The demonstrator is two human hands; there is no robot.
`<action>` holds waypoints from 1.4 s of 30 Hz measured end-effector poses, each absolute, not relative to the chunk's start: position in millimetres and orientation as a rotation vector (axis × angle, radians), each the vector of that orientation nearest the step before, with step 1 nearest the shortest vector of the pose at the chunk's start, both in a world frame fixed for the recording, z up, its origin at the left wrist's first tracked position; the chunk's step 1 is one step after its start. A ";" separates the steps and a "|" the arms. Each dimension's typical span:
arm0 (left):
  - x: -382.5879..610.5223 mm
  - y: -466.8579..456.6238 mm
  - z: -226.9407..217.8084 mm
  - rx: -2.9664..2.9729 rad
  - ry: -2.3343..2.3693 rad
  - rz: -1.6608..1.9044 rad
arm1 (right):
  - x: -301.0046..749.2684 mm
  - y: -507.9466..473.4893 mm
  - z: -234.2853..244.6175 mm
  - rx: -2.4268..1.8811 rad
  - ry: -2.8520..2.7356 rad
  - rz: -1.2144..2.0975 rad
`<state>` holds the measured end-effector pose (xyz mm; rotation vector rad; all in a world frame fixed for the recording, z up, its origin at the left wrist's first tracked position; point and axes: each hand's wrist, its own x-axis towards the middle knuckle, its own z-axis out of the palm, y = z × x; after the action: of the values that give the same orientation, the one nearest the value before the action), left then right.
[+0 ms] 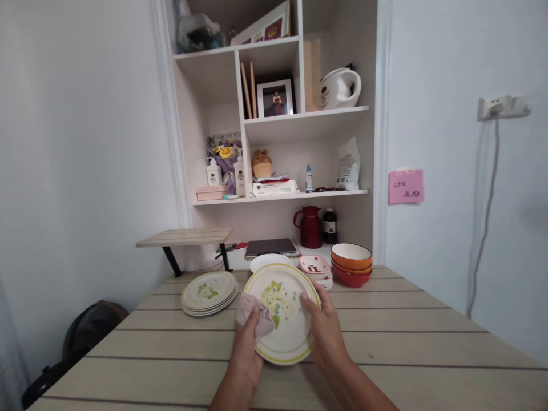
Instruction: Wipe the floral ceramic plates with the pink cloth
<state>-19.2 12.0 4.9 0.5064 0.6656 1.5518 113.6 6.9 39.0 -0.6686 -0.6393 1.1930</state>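
My right hand grips the right rim of a cream plate with a yellow-green edge and a floral print, tilted up above the table. My left hand is closed on a pinkish cloth that presses against the plate's left face. A stack of matching plates lies on the table to the left of my hands.
Behind the held plate sit a white plate, small pink dishes and stacked orange and red bowls. The wooden table meets a shelf unit full of items. A dark bag is low left.
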 end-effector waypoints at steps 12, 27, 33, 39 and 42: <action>-65.1 -1.1 28.1 0.743 0.680 1.429 | 145.3 -6.6 64.4 -0.643 -1.042 1.627; -61.3 -7.2 26.3 0.986 0.682 1.267 | 141.0 -7.3 61.5 -0.791 -1.080 1.620; -56.4 1.3 17.9 0.890 0.751 1.324 | 133.9 3.9 47.2 -0.768 -1.040 1.450; -51.4 6.8 9.7 0.711 0.801 1.353 | 132.7 1.4 48.1 -0.820 -0.968 1.336; -42.0 7.4 7.4 0.596 0.753 1.383 | 133.7 2.1 48.4 -0.817 -0.879 1.343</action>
<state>-42.0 7.4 7.4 0.5963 0.7532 1.3830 133.7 2.1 48.4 -0.8173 -0.8790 1.3430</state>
